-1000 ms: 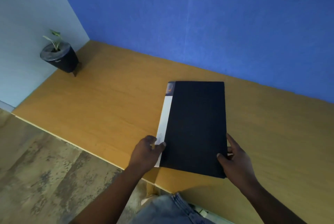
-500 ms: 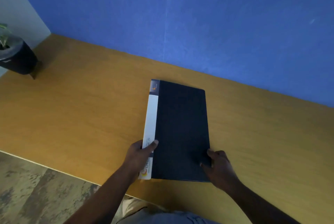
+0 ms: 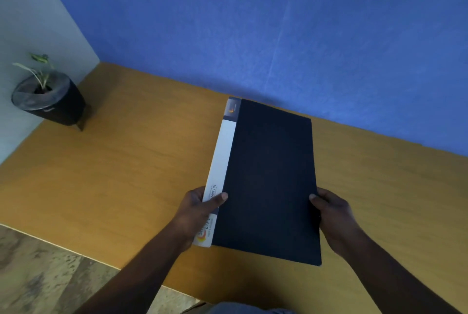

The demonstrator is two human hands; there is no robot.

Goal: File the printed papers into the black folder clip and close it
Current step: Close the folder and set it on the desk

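A black folder with a white printed spine on its left side lies closed over the wooden table, its long side pointing away from me. My left hand grips the spine near the lower end, thumb on top of the cover. My right hand holds the right edge near the lower corner, thumb on the cover. No loose papers are in sight; anything inside the folder is hidden.
A small plant in a black pot stands at the table's far left corner. A blue wall runs along the back edge, a pale wall on the left. The table's near edge drops to a mottled floor.
The folder has shifted farther from me, toward the blue wall. My right hand moved from the bottom edge to the right edge; my left hand stays on the spine.
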